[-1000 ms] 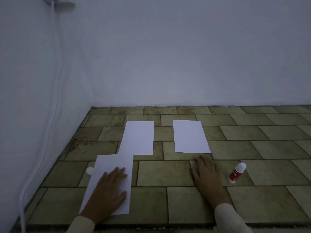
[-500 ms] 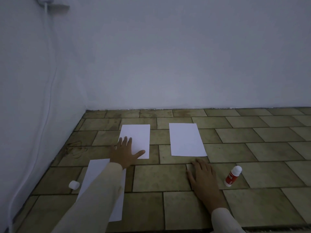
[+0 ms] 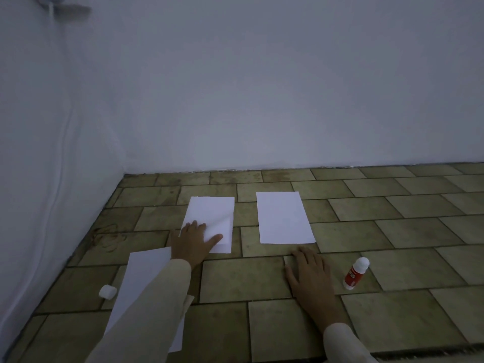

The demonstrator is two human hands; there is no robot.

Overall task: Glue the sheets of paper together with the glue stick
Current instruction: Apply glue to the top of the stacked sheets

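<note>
Three white sheets of paper lie on a tiled floor (image 3: 392, 213) in the corner of a room with pale walls. The left hand (image 3: 190, 242) reaches forward onto the near end of the far-left sheet (image 3: 212, 209); its fingers are spread, the thumb pressing the paper, and the top layer there is lifted and curled up beside the thumb, showing another white layer beneath. Whether the hand pinches that layer or only pushes it cannot be told. The left sleeve (image 3: 154, 310) crosses over the nearest sheet (image 3: 144, 268), which lies at the near left, its far corner close to the wrist. The right hand (image 3: 310, 273) rests palm down and flat on bare tile, fingers loosely apart, holding nothing; its fingertips lie just short of the near edge of the far-right sheet (image 3: 284, 218). The glue stick (image 3: 356, 273), red-bodied with a white rounded top, lies tilted on the floor just to the right of the right hand, not touching it and well apart from the left hand. A small white cap (image 3: 107, 292) lies on the tile just beside the left edge of the nearest sheet. A white cable (image 3: 56, 179) runs down the left wall.
</note>
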